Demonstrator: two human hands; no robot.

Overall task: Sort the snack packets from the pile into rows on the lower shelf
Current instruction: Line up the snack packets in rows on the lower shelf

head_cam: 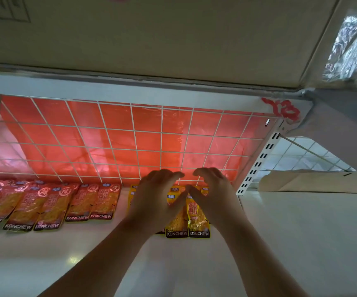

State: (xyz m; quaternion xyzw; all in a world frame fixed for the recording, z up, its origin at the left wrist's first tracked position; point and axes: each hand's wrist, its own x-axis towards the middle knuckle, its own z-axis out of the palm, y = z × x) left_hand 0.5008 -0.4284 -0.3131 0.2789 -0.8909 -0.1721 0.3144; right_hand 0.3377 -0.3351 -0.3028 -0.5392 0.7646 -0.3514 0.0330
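On the white lower shelf (280, 232) a row of overlapping red snack packets (44, 206) lies at the left, up against the wire grid back (117, 136). To their right is a group of yellow snack packets (198, 219), printed KONCHEW at the bottom edge. My left hand (154, 198) and my right hand (214, 196) are side by side over the yellow packets. Their fingers are arched and their thumbs point inward, touching the packets' upper parts. Nothing is gripped that I can see. The hands hide most of the yellow group.
An orange-red sheet hangs behind the wire grid. The upper shelf's edge (130, 84) runs overhead. A slotted white upright (259, 159) stands at the right, with flat cardboard (312, 183) beyond it. Bare white shelf lies in front of the packets.
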